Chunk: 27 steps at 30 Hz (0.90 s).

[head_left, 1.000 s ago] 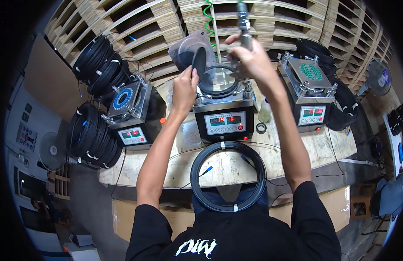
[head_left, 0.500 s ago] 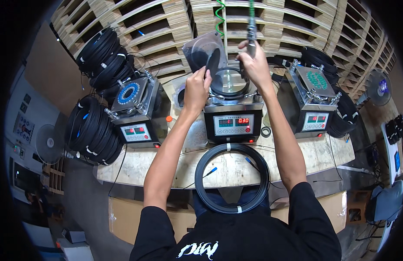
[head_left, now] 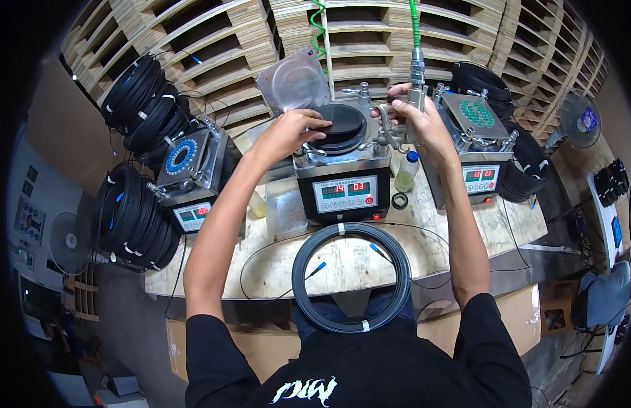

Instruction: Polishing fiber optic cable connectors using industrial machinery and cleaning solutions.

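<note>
My left hand pinches the left edge of a round black disc. The disc sits slightly tilted over the round black platen of the middle polishing machine. My right hand is wrapped round a metal air blow gun, which hangs from a green hose to the right of the platen. Behind the disc leans a clear square plate with a round mark. Nearer me, a coil of black cable with blue-tipped ends rests at the table's front edge.
Similar machines stand left and right, bearing fixtures with blue and green connectors. Stacks of black cable coils flank them. A bottle with a blue cap, a black ring and a clear tray surround the middle machine.
My left hand has brought the black disc down from upright to nearly flat over the platen. My right hand, with the air blow gun, has moved right and lower. The view has shifted.
</note>
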Tool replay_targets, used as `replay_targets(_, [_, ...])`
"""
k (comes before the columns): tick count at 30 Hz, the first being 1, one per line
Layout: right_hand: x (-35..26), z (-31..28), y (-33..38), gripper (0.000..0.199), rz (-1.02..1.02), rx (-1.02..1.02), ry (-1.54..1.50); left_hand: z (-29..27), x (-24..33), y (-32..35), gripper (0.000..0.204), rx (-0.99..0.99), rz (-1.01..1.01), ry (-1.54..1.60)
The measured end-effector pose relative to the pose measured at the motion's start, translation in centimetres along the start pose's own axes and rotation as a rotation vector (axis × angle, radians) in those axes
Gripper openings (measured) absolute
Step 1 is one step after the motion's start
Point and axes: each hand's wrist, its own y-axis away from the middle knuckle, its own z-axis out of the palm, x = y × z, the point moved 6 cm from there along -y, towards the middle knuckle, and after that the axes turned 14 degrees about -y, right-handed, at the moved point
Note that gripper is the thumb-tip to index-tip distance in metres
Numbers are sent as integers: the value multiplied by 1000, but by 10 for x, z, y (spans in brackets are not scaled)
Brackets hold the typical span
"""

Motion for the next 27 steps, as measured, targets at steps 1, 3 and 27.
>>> replay_targets(1, [-1, -2, 0, 27, -1, 2, 0, 0, -2, -4, 34, 0, 2, 0])
replay_targets(3, [-5, -1, 1, 28, -16, -33, 33, 7, -5, -9, 35, -141, -18, 75])
replay_targets(27, [-6, 3, 0, 28, -19, 6, -16, 16, -16, -8, 37, -232, -255, 103])
